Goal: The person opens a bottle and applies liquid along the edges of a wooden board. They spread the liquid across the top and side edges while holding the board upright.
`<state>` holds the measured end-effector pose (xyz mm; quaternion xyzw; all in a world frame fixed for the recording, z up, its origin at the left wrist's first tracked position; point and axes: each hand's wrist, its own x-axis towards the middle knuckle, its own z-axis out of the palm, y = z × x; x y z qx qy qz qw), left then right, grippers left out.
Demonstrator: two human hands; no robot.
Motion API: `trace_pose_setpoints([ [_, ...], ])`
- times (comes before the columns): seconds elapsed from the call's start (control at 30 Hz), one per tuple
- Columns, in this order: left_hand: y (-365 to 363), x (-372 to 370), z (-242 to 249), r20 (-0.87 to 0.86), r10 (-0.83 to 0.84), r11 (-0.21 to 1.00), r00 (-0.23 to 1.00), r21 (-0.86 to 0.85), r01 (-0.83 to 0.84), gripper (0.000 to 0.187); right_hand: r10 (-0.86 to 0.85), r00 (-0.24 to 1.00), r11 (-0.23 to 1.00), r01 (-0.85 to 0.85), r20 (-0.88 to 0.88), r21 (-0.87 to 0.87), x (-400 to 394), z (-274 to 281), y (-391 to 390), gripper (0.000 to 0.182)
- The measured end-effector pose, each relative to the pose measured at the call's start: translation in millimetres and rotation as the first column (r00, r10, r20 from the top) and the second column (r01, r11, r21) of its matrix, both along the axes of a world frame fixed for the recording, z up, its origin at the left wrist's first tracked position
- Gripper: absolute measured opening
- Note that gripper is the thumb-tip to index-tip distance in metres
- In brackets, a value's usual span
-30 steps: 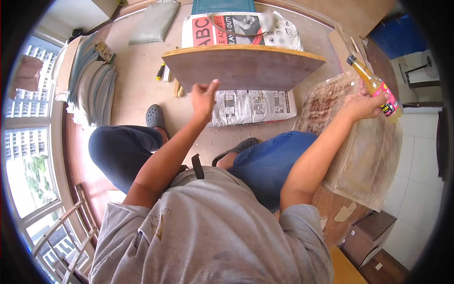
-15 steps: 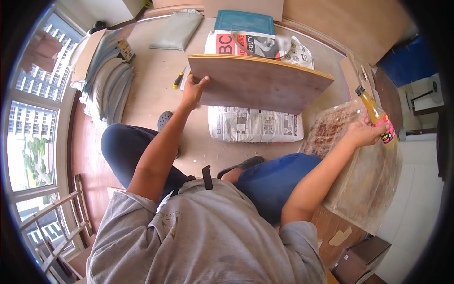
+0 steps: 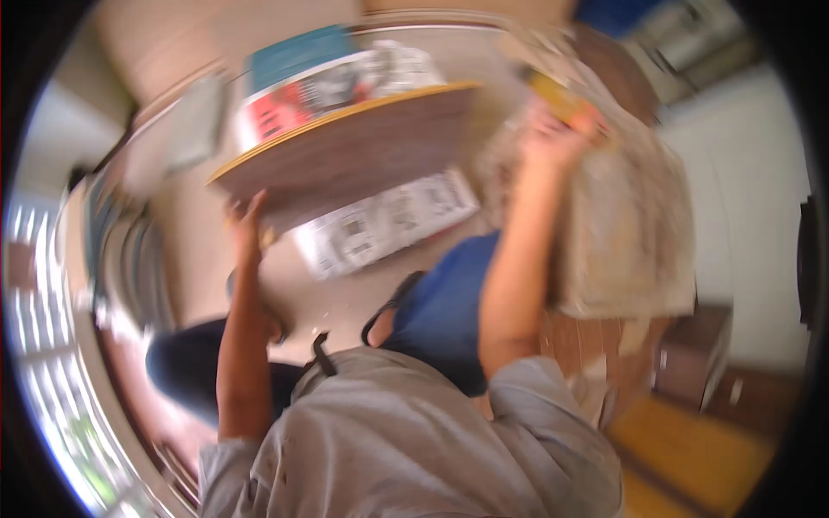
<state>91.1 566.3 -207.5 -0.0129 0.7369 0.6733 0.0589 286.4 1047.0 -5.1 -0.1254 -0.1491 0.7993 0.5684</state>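
My left hand (image 3: 247, 221) is closed on the left end of a brown-faced plywood board (image 3: 354, 151). The board stands tilted on its long edge, its pale layered edge facing up. In my right hand (image 3: 551, 140), to the right of the board, is a bottle (image 3: 557, 99) with yellow contents, a dark cap and a pink label. The bottle is smeared by motion. Behind and in front of the board show parts of white printed adhesive bags (image 3: 324, 91); the board hides what lies between them.
A teal flat object (image 3: 298, 56) lies beyond the bags. To the right is a stained, plastic-looking sheet (image 3: 626, 224). Stacked grey bags (image 3: 138, 259) stand at the left near the window. Brown boxes (image 3: 691, 350) sit at the lower right.
The view has swung, so the scene appears turned and shifted left, with motion blur. My left hand still holds the board and my right hand still holds the bottle.
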Motion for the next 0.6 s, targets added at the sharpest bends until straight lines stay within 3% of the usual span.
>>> trace_pose_setpoints([
  [0.03, -1, -6, -9, 0.023, 0.002, 1.0, 1.0, 0.029, -0.002, 0.093, 0.052, 0.998, 0.999, -0.052, -0.029, -0.015, 0, 7, -7, 0.034],
  [0.07, 2, -9, -8, 0.049, 0.016, 0.998, 0.999, 0.052, -0.019, 0.093, -0.052, 0.999, 0.999, 0.053, 0.01, -0.006, -5, -11, 1, 0.039],
  [0.17, 10, -1, 2, -0.055, -0.036, 0.995, 0.998, 0.086, 0.041, 0.089, -0.064, 0.997, 0.998, 0.064, 0.035, -0.004, -5, 2, -27, 0.066],
  [0.23, 14, 4, 11, -0.031, 0.072, 0.997, 0.997, -0.006, -0.072, 0.087, -0.044, 0.999, 0.999, 0.044, 0.01, -0.004, -10, 3, -27, 0.059],
  [0.37, 16, 12, 24, -0.007, 0.009, 1.0, 1.0, 0.014, -0.009, 0.088, -0.043, 0.999, 0.999, 0.043, 0.013, 0.004, -16, -3, -27, 0.053],
  [0.47, 21, 8, 12, -0.049, 0.023, 1.0, 0.999, 0.015, -0.022, 0.088, -0.047, 0.999, 0.999, 0.047, -0.013, -0.017, -20, -3, -27, 0.054],
  [0.53, 18, 7, 2, 0.035, 0.107, 0.992, 0.994, 0.067, -0.109, 0.087, -0.054, 0.999, 0.998, 0.054, 0.009, -0.012, -22, -12, -17, 0.05],
  [0.6, 11, 10, 6, -0.009, 0.074, 0.997, 0.997, 0.028, -0.074, 0.089, -0.034, 0.999, 0.999, 0.035, 0.041, -0.025, -13, 0, -23, 0.046],
])
